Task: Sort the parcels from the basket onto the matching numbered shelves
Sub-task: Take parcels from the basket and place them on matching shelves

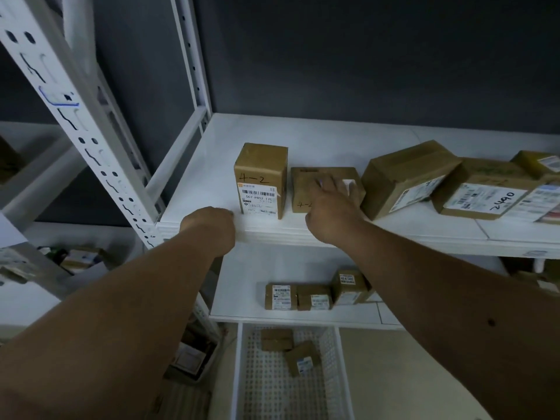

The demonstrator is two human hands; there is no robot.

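Fingers of right hand (330, 207) spread flat on low parcel (325, 189) marked 4-, upper shelf (303, 137), three o'clock of upright parcel (261, 180). Left hand (209, 227) curled at shelf edge, grip unclear. Basket (291, 374) at six o'clock.

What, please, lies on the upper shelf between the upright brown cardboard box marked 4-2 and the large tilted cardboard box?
In the head view, a flat brown cardboard parcel, with the right hand resting on it.

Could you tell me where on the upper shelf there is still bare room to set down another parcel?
The upper shelf is bare along the back wall and on its left end, between the upright 4-2 box and the white post. Right of the flat box under the right hand, parcels crowd edge to edge.
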